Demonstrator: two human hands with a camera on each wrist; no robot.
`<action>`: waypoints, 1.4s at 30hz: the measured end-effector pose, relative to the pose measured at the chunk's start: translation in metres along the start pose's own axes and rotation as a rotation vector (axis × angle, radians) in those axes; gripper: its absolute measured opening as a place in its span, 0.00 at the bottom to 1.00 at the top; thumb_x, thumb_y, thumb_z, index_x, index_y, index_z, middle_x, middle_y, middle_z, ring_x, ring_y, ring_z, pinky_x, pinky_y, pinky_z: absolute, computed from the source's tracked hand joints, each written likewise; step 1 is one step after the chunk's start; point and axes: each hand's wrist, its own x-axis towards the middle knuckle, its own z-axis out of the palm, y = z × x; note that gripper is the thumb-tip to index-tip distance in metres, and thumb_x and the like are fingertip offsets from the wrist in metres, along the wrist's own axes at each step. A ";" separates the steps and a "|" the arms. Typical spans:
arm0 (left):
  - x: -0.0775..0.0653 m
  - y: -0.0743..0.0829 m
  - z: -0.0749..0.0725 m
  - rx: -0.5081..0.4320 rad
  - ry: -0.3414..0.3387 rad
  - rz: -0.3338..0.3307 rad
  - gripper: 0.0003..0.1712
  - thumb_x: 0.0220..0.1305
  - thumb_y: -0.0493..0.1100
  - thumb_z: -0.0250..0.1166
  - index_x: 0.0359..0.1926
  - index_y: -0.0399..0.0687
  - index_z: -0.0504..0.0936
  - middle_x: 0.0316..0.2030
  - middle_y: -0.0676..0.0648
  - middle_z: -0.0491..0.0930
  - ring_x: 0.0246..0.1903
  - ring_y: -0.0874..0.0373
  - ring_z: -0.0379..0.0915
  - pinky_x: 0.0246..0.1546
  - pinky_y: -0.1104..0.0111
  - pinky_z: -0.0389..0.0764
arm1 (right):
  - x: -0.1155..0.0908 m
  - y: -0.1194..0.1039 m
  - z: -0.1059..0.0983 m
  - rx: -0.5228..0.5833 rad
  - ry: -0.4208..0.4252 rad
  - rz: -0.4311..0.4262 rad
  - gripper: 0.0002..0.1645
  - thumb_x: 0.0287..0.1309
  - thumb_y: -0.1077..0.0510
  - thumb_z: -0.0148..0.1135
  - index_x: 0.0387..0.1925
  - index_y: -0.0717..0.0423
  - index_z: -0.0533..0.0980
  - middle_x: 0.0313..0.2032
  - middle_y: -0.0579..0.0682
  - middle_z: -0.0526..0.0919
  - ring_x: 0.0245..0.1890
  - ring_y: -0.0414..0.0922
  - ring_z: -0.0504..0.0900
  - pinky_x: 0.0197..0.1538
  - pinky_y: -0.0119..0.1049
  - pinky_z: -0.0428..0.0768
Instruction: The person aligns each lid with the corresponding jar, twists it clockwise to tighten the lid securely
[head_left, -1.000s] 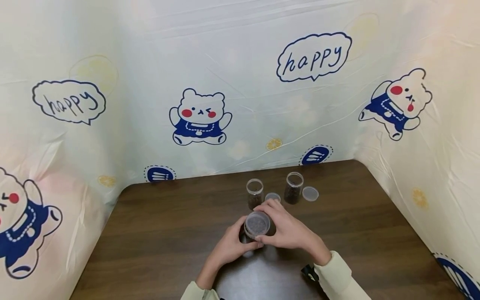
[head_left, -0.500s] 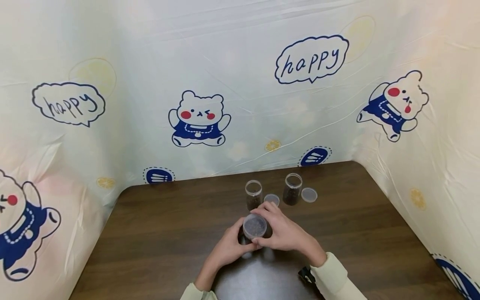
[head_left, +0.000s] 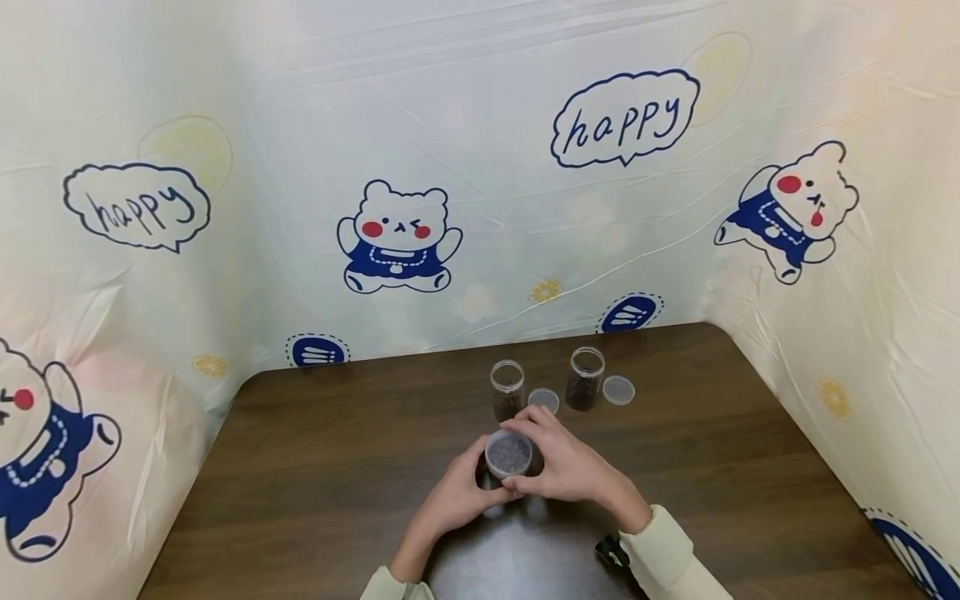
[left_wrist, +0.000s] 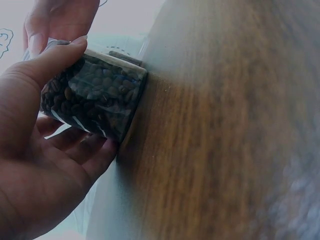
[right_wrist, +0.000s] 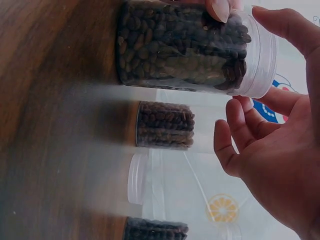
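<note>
ok so jar count: three clear jars, all with dark brown beans in them, and three lids, one on a jar and two lying loose. The front jar (right_wrist: 180,47) is the one both hands are on. It's upright on the brown table (head_left: 337,475), beans nearly up to the neck, with the front lid (head_left: 508,454) sitting on top.

Taking the front jar as the middle of the clock, the left hand (head_left: 459,492) is at 8 o'clock, thumb and fingers wrapped round the jar's side, so a proper hold. The right hand (head_left: 568,462) is at 3, bent into a C, thumb and fingertips pinching the lid's rim, gap about as wide as the lid itself.

The other two jars have no lids on. The left back jar (head_left: 507,392) is right at 12, and the right back jar (head_left: 585,382) is between 1 and 2. Loose lids: the left loose lid (head_left: 543,400) is at 1, between those two jars, and the right loose lid (head_left: 618,390) is at 2, just beside the right back jar.

Two pale sleeves (head_left: 663,546), plus one small black thing (head_left: 612,551) by the right cuff, can't tell what. Backdrop (head_left: 480,167) has three bears and two "happy" bubbles.
</note>
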 end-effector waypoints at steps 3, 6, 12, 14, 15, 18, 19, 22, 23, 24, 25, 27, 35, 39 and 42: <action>0.001 0.000 0.000 0.005 0.005 0.004 0.43 0.60 0.57 0.79 0.72 0.59 0.70 0.62 0.53 0.81 0.61 0.56 0.77 0.63 0.61 0.78 | 0.001 0.000 0.000 -0.004 0.000 0.003 0.40 0.55 0.43 0.79 0.66 0.52 0.77 0.56 0.45 0.76 0.56 0.41 0.75 0.58 0.40 0.81; 0.001 0.000 0.000 0.009 0.007 0.008 0.42 0.60 0.57 0.79 0.71 0.59 0.71 0.61 0.54 0.82 0.61 0.56 0.77 0.62 0.63 0.77 | 0.001 0.000 0.000 -0.006 0.003 0.006 0.40 0.55 0.42 0.79 0.66 0.52 0.77 0.56 0.45 0.76 0.55 0.41 0.75 0.57 0.40 0.81; 0.000 0.000 0.000 0.010 0.010 0.008 0.42 0.60 0.56 0.79 0.71 0.59 0.71 0.61 0.54 0.82 0.60 0.57 0.77 0.62 0.63 0.77 | 0.000 0.001 0.002 -0.022 0.035 0.004 0.38 0.52 0.39 0.81 0.61 0.48 0.78 0.53 0.44 0.77 0.52 0.39 0.75 0.55 0.39 0.81; 0.000 0.001 0.000 0.007 0.013 0.007 0.42 0.59 0.55 0.80 0.71 0.59 0.72 0.61 0.54 0.82 0.60 0.56 0.78 0.62 0.63 0.77 | 0.000 0.000 0.003 -0.041 0.054 0.000 0.39 0.50 0.36 0.82 0.59 0.48 0.79 0.51 0.43 0.77 0.50 0.39 0.75 0.54 0.38 0.81; 0.000 0.001 0.000 0.008 0.014 0.006 0.42 0.59 0.55 0.80 0.71 0.58 0.72 0.61 0.53 0.82 0.60 0.56 0.78 0.62 0.63 0.77 | 0.000 0.000 0.003 -0.055 0.061 0.000 0.39 0.50 0.34 0.82 0.58 0.48 0.78 0.50 0.43 0.77 0.49 0.38 0.75 0.54 0.38 0.79; -0.001 0.001 0.000 0.019 0.011 0.006 0.42 0.60 0.53 0.80 0.71 0.57 0.72 0.62 0.53 0.81 0.62 0.56 0.77 0.63 0.63 0.77 | -0.001 -0.001 0.002 -0.101 0.063 0.006 0.45 0.47 0.30 0.81 0.60 0.49 0.77 0.51 0.45 0.77 0.50 0.40 0.75 0.56 0.42 0.77; -0.001 0.001 0.000 0.024 0.011 0.006 0.41 0.61 0.53 0.79 0.71 0.57 0.71 0.62 0.53 0.81 0.62 0.56 0.77 0.63 0.63 0.77 | -0.001 -0.002 0.001 -0.104 0.056 0.007 0.47 0.47 0.30 0.81 0.62 0.50 0.76 0.53 0.46 0.77 0.52 0.41 0.76 0.57 0.44 0.77; -0.001 0.000 0.001 0.024 0.010 0.005 0.40 0.62 0.55 0.78 0.71 0.59 0.71 0.61 0.54 0.82 0.61 0.57 0.77 0.62 0.63 0.78 | -0.003 -0.001 -0.004 -0.071 0.023 0.007 0.52 0.50 0.32 0.80 0.70 0.49 0.71 0.62 0.49 0.76 0.62 0.45 0.75 0.64 0.52 0.77; 0.000 -0.001 0.001 0.023 0.011 0.007 0.40 0.62 0.56 0.78 0.71 0.60 0.72 0.60 0.54 0.82 0.60 0.57 0.78 0.62 0.63 0.78 | -0.004 -0.001 -0.005 -0.047 0.014 -0.005 0.52 0.52 0.34 0.80 0.72 0.49 0.70 0.65 0.49 0.75 0.65 0.47 0.74 0.65 0.54 0.77; 0.000 -0.001 0.001 0.018 0.012 0.007 0.40 0.61 0.57 0.78 0.70 0.61 0.72 0.60 0.55 0.82 0.59 0.58 0.78 0.61 0.64 0.78 | -0.004 0.000 -0.007 -0.020 0.003 -0.019 0.52 0.53 0.37 0.80 0.74 0.48 0.69 0.68 0.49 0.75 0.67 0.48 0.73 0.67 0.54 0.77; 0.000 -0.001 0.001 0.010 0.012 0.008 0.40 0.61 0.58 0.78 0.70 0.62 0.72 0.59 0.55 0.82 0.59 0.58 0.78 0.60 0.64 0.79 | -0.004 0.001 -0.008 0.000 -0.004 -0.039 0.50 0.55 0.39 0.80 0.75 0.47 0.69 0.70 0.48 0.74 0.68 0.48 0.73 0.67 0.54 0.77; 0.000 -0.002 0.002 0.000 0.015 0.013 0.40 0.60 0.60 0.79 0.70 0.64 0.72 0.59 0.56 0.83 0.58 0.59 0.79 0.59 0.65 0.79 | -0.004 0.004 -0.010 0.029 -0.015 -0.090 0.47 0.57 0.43 0.79 0.74 0.46 0.70 0.71 0.45 0.75 0.70 0.48 0.73 0.69 0.53 0.76; 0.000 -0.001 0.001 0.001 0.017 0.012 0.43 0.57 0.61 0.80 0.71 0.65 0.71 0.60 0.58 0.83 0.58 0.61 0.79 0.59 0.68 0.79 | -0.002 0.008 -0.008 0.013 -0.018 -0.147 0.38 0.61 0.46 0.76 0.70 0.46 0.75 0.66 0.44 0.81 0.67 0.44 0.78 0.72 0.54 0.74; 0.000 0.000 0.002 0.004 0.015 0.001 0.42 0.58 0.61 0.80 0.71 0.66 0.71 0.59 0.57 0.83 0.59 0.59 0.79 0.59 0.66 0.79 | -0.001 0.004 -0.005 0.023 0.006 -0.067 0.40 0.58 0.40 0.78 0.69 0.44 0.75 0.63 0.43 0.80 0.60 0.42 0.79 0.62 0.46 0.80; 0.000 0.000 0.001 0.009 0.012 -0.006 0.42 0.59 0.60 0.79 0.71 0.66 0.71 0.60 0.56 0.82 0.59 0.57 0.79 0.59 0.64 0.80 | 0.000 0.001 0.000 0.021 0.017 -0.005 0.42 0.57 0.35 0.77 0.69 0.44 0.76 0.59 0.42 0.79 0.56 0.41 0.79 0.59 0.42 0.81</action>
